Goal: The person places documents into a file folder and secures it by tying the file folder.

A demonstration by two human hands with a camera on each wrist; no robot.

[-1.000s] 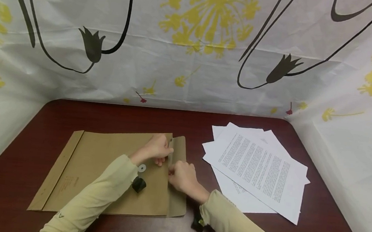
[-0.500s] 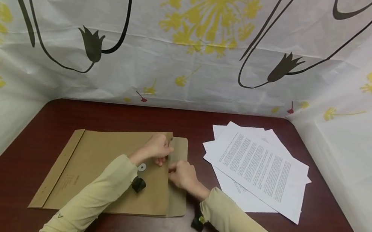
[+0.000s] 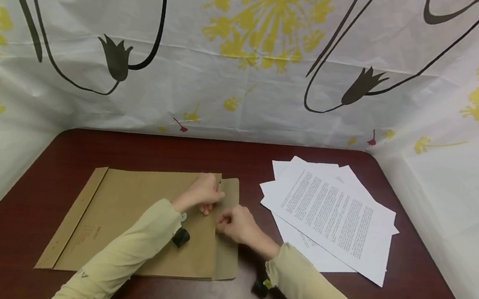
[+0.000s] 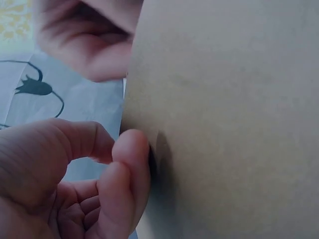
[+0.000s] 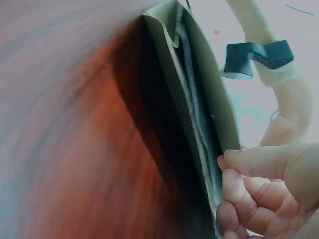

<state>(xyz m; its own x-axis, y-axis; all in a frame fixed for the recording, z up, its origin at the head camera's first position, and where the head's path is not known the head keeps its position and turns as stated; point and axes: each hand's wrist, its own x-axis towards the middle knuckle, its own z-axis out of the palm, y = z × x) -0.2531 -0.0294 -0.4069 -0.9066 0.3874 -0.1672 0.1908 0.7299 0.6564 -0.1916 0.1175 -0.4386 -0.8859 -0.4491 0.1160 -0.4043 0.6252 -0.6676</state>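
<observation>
A brown kraft document envelope (image 3: 134,236) lies flat on the table, left of the middle, its opening towards the right. My left hand (image 3: 202,192) pinches the front panel's edge near its far corner. Lower along the same edge, my right hand (image 3: 238,225) holds the panel between thumb and curled fingers. In the right wrist view, the mouth of the envelope (image 5: 222,107) gapes, with folded side paper at its end. The left wrist view has both hands at the edge, the left hand (image 4: 84,174) nearer. A white button disc (image 3: 184,217) is partly covered by the left sleeve.
Several printed sheets (image 3: 325,212) lie fanned out on the right of the dark red table (image 3: 255,163). Past the envelope's opening edge extends its flap (image 3: 226,260). A patterned white cloth (image 3: 245,96) hangs behind and at both sides. Each wrist carries a small black camera (image 3: 180,237).
Both hands stay on the envelope's edge. My right wrist and sleeve have shifted slightly right, and the left sleeve has edged right over part of the button disc.
</observation>
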